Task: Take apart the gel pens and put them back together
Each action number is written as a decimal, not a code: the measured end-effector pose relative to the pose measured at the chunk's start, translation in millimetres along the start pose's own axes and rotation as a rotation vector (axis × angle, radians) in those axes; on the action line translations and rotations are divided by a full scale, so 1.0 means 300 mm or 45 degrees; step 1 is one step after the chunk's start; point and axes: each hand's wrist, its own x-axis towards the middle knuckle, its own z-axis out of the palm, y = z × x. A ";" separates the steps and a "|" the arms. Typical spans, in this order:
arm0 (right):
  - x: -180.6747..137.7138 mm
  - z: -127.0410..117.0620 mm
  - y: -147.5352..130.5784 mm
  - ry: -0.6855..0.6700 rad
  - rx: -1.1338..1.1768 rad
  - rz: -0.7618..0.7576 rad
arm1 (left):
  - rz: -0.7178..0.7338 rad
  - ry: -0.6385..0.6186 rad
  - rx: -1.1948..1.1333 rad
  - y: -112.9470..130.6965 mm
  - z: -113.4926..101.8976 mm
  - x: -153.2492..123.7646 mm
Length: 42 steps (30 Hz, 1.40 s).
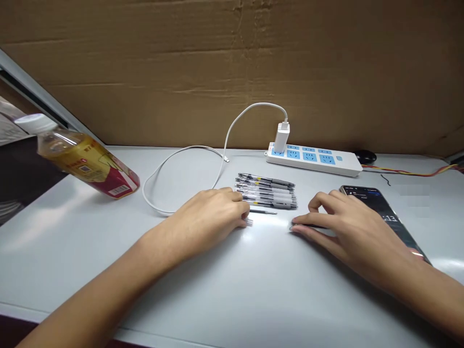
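Several grey-and-clear pens (267,191) lie side by side in a neat row on the white table (232,280). My left hand (208,217) rests just left of the row, fingers curled around a small clear pen part (249,222). A thin pen refill (264,211) lies loose in front of the row, between my hands. My right hand (350,227) rests to the right of the row, thumb and fingers pinched on a dark pen part (297,226) that lies flat on the table.
A phone (387,212) with a lit screen lies partly under my right wrist. A white power strip (319,159) with a charger (282,137) and white cable (174,159) sits at the back. A drink bottle (83,159) stands tilted at left. Cardboard (232,67) walls the back.
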 end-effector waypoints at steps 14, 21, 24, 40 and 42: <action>-0.036 -0.068 0.129 -0.216 0.042 0.032 | 0.157 0.224 -0.052 0.027 0.053 0.022; -0.039 -0.100 0.110 -0.415 0.327 -0.054 | -0.040 0.261 0.094 0.005 0.046 0.031; -0.025 -0.079 0.103 -0.328 0.260 0.016 | -0.009 0.256 0.151 0.000 0.063 0.036; 0.017 -0.010 0.045 -0.182 0.147 -0.029 | 0.010 0.205 0.314 0.011 0.064 0.040; 0.010 -0.006 0.041 -0.162 0.199 0.016 | 0.048 0.287 0.260 0.009 0.067 0.040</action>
